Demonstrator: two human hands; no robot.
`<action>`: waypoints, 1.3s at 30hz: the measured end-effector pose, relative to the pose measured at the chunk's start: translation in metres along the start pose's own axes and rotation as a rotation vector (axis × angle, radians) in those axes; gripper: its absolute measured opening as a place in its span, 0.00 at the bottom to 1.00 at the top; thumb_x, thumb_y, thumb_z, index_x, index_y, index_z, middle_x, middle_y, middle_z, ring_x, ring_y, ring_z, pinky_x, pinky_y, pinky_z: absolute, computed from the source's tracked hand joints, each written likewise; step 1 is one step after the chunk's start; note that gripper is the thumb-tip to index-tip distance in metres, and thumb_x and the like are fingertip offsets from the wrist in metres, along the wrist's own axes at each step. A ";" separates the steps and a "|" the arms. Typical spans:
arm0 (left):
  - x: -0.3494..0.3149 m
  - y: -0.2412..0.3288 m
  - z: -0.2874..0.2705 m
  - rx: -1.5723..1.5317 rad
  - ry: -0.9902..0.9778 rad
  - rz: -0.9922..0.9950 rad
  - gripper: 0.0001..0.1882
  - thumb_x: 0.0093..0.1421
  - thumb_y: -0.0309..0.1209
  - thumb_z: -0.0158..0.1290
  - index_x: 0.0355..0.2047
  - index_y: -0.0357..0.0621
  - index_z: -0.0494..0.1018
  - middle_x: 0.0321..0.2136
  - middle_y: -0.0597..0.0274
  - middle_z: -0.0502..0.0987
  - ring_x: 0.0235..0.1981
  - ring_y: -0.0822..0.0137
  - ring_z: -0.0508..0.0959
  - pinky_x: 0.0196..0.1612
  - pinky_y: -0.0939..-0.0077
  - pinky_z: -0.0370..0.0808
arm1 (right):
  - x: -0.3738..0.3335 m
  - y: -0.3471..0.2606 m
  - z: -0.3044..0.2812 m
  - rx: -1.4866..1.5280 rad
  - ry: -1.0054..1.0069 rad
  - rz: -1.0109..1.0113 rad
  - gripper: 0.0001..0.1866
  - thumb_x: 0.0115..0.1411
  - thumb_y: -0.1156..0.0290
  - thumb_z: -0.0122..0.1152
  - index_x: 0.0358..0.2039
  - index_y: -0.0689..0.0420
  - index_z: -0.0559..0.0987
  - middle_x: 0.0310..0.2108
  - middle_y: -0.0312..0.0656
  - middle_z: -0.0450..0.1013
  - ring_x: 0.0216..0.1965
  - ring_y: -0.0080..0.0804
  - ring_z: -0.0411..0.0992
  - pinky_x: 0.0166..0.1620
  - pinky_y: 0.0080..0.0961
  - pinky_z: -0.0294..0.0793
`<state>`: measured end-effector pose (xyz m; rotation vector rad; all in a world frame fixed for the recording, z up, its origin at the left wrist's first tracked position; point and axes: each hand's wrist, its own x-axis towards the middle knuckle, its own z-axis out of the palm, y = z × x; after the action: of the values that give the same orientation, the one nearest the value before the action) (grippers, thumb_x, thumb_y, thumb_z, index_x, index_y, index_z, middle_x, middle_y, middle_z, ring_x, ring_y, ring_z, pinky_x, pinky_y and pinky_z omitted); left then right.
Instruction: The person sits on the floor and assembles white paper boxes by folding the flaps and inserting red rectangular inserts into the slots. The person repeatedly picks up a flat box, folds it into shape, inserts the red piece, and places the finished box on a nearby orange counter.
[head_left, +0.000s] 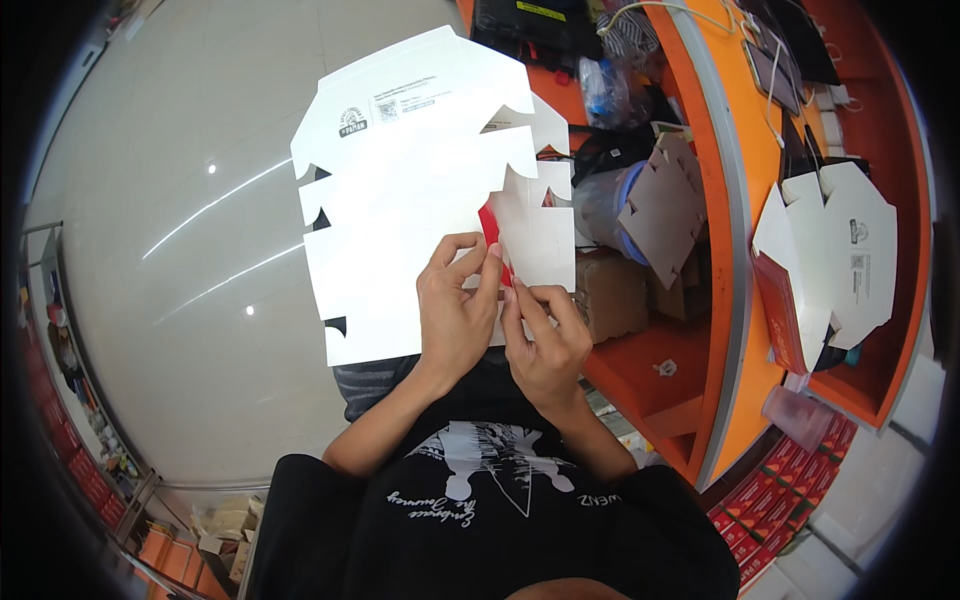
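Note:
A flat white cardboard box blank [390, 230] with notched edges and small dark print lies across my lap. Its right side is folded up, so a narrow red strip of its outer face [489, 222] shows. My left hand [458, 308] rests on the blank with bent fingers, its fingertips and thumb closed at the red strip. Close beside it, my right hand [548, 335] pinches the lower end of the same fold between thumb and fingers. Part of the fold is hidden behind my fingers. Another notched white sheet edge [556, 235] shows underneath on the right.
An orange counter [735, 420] with open shelves runs along my right. A partly folded box [850, 260] stands on it, near a clear plastic cup [797, 415]. The shelves hold a brown carton [612, 295] and a grey cardboard piece [665, 210]. Stacked red boxes [790, 480] lie at lower right.

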<state>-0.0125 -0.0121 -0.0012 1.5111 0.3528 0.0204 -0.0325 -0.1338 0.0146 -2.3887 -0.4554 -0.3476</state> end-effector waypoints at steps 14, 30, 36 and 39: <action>0.001 0.001 0.001 0.085 0.013 0.034 0.12 0.72 0.27 0.53 0.43 0.27 0.82 0.44 0.52 0.76 0.34 0.70 0.82 0.27 0.77 0.84 | 0.006 0.007 0.010 0.043 0.026 0.049 0.11 0.58 0.84 0.69 0.43 0.67 0.85 0.30 0.44 0.75 0.28 0.37 0.76 0.31 0.32 0.74; 0.003 0.002 -0.011 0.217 0.035 0.048 0.12 0.71 0.27 0.54 0.43 0.27 0.82 0.38 0.51 0.80 0.32 0.70 0.81 0.28 0.74 0.79 | -0.001 0.007 0.034 0.055 0.017 -0.008 0.14 0.57 0.82 0.68 0.45 0.70 0.82 0.32 0.46 0.74 0.30 0.41 0.75 0.32 0.34 0.75; -0.001 -0.014 -0.021 -0.077 -0.069 -0.129 0.14 0.71 0.29 0.53 0.47 0.28 0.81 0.42 0.53 0.80 0.37 0.66 0.83 0.32 0.72 0.82 | 0.005 0.011 0.044 0.051 0.168 -0.055 0.19 0.66 0.79 0.62 0.57 0.69 0.79 0.46 0.55 0.75 0.42 0.47 0.79 0.44 0.35 0.80; 0.002 -0.010 -0.021 -0.157 -0.130 -0.242 0.16 0.71 0.30 0.54 0.53 0.31 0.79 0.47 0.54 0.78 0.43 0.65 0.82 0.40 0.71 0.84 | -0.002 0.019 0.050 0.374 0.015 0.282 0.19 0.75 0.70 0.51 0.59 0.70 0.77 0.52 0.58 0.74 0.48 0.49 0.78 0.50 0.36 0.78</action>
<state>-0.0178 0.0078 -0.0112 1.2993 0.4181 -0.2354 -0.0206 -0.1150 -0.0335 -2.0456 -0.1535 -0.1367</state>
